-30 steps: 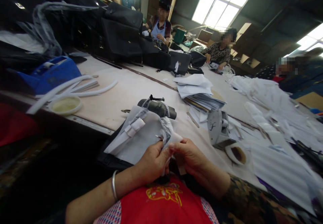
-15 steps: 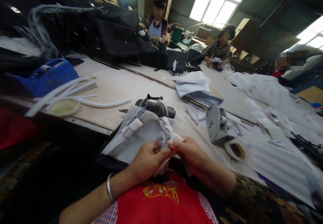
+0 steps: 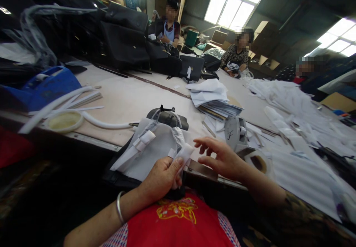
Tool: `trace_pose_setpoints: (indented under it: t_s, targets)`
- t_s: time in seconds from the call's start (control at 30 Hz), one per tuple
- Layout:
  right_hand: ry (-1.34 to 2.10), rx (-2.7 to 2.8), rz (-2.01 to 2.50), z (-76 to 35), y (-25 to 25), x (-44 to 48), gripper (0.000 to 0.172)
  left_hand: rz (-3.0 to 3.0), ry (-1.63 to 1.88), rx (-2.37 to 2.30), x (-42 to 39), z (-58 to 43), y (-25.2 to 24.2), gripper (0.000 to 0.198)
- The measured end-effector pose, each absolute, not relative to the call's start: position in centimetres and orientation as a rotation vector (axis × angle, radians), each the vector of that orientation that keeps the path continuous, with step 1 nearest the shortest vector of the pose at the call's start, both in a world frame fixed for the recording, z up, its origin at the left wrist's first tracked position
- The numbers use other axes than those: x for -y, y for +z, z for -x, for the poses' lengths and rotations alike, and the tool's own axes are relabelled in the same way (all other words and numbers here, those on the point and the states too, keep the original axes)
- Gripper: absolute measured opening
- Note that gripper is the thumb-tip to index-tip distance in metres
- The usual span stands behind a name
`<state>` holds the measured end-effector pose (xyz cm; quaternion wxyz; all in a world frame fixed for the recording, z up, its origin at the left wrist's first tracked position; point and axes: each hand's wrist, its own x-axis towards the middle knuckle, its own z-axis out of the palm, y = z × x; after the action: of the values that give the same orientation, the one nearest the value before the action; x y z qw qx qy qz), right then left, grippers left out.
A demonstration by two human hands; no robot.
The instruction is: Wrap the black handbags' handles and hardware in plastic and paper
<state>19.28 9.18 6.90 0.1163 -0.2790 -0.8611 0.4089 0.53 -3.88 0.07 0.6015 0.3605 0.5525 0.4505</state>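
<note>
A black bag [image 3: 111, 173] leans at the table edge before me, a white sheet [image 3: 160, 143] covering its face. My left hand [image 3: 158, 176] pinches a white wrapping strip [image 3: 185, 153], folded around what looks like the lower end of the bag's plastic-covered strap [image 3: 178, 135]. Another white wrap [image 3: 143, 140] sits on the strap's left side. To the right of the strip, my right hand [image 3: 221, 158] is raised with fingers apart, holding nothing. It is near the grey tape dispenser [image 3: 233, 134] and a tape roll [image 3: 258, 163].
White sheets [image 3: 208, 91] are stacked mid-table. A blue dispenser [image 3: 52, 87], white tubing [image 3: 108, 124] and a tape roll [image 3: 63, 121] lie left. Black bags [image 3: 125, 39] line the far side, where several people work. White wrapping material [image 3: 289, 102] is heaped on the right.
My right hand has let go of the white strip and moved right, its fingers now spread. My left hand keeps its hold. The view has shifted slightly.
</note>
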Motion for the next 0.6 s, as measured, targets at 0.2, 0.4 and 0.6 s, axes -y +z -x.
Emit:
trace_pose_setpoints:
  t_s: [0.2, 0.4, 0.6]
  targets:
    - [0.978, 2.881, 0.040, -15.2, 7.7, -11.8, 0.049, -0.887, 1.051, -1.282, 4.2, -0.5, 0.3, 0.055]
    - [0.797, 3.065, -0.227, -12.7, 9.0, -12.7, 0.035, -0.894, 1.059, -1.291, 4.5, -0.6, 0.9, 0.055]
    - [0.598, 3.086, -0.171, -12.8, 7.3, -12.5, 0.036, -0.820, 1.076, -1.298, 4.6, -0.6, 1.0, 0.054]
